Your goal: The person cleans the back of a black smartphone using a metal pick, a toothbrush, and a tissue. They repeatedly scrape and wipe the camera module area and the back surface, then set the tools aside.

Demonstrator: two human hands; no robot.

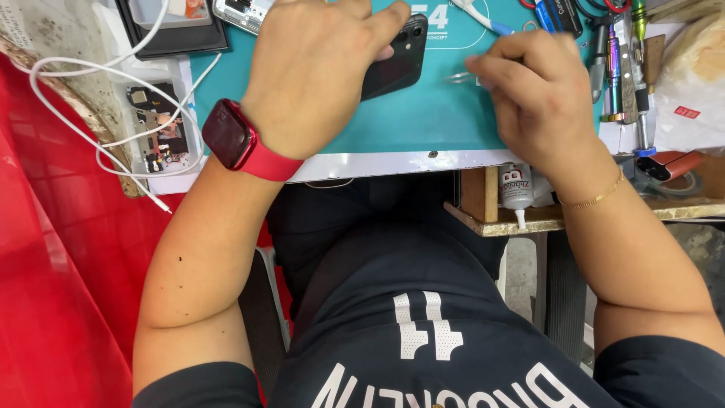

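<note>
My left hand (321, 68), with a red smartwatch (230, 136) on the wrist, rests on a black phone (396, 64) lying back-up on a teal work mat (423, 117) and holds it down. My right hand (540, 98) is to the right of the phone, fingers pinched on a thin clear strip or tool (462, 77) that points toward the phone. What exactly the fingers pinch is too small to tell.
Several hand tools (623, 68) lie at the mat's right edge. A white cable (113, 113) loops at the left over a small circuit part (155, 128). A glue bottle (517, 193) stands on a lower shelf. Red cloth (60, 264) covers the left.
</note>
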